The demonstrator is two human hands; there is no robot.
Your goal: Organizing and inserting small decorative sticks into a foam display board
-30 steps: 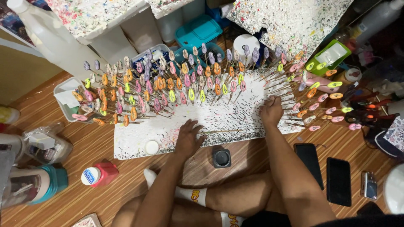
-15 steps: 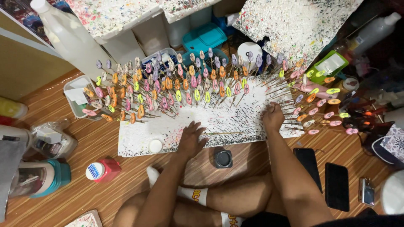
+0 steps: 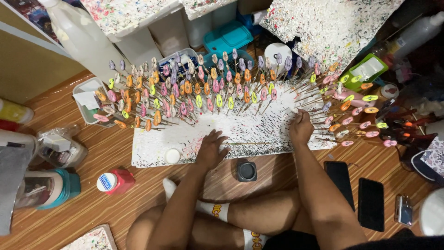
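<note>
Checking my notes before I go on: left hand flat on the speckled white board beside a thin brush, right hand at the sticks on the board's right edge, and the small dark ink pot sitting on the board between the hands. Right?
One slip: the small dark ink pot is not on the speckled white board; the head view shows it on the wooden floor just off the board's near edge. The left hand, thin brush, right hand and sticks are as you say.

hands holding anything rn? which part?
Left hand lies flat on the speckled foam board, holding nothing. Right hand is closed among the sticks; its hold cannot be told.
</note>
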